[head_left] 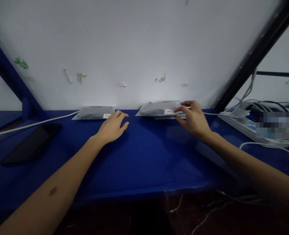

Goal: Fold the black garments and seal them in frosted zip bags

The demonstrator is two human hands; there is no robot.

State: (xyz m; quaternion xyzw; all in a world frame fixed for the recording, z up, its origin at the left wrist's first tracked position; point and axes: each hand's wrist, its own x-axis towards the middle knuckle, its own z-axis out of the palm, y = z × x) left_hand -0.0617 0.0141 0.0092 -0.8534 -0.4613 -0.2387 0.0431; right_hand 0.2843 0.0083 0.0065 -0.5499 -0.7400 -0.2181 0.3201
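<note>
My right hand (192,118) is at the right end of a flat grey plastic bag (156,108) with a white label. Its fingers lie over the label and the thumb is lower, at the front edge, so the bag's end is gripped between them. Beneath that bag, the edge of another flat packet (165,117) shows. My left hand (114,127) is open, thumb and fingers apart, over the blue tabletop (144,156). Just behind it lies a second grey plastic bag (93,112) with a white label, partly covered by the fingers.
A dark flat tablet-like slab (33,143) lies at the left. A white cable (37,125) runs behind it. At the right are a white power strip (244,129) and tangled cables (254,104). A white wall (144,49) stands behind; dark posts (257,55) slant at the sides.
</note>
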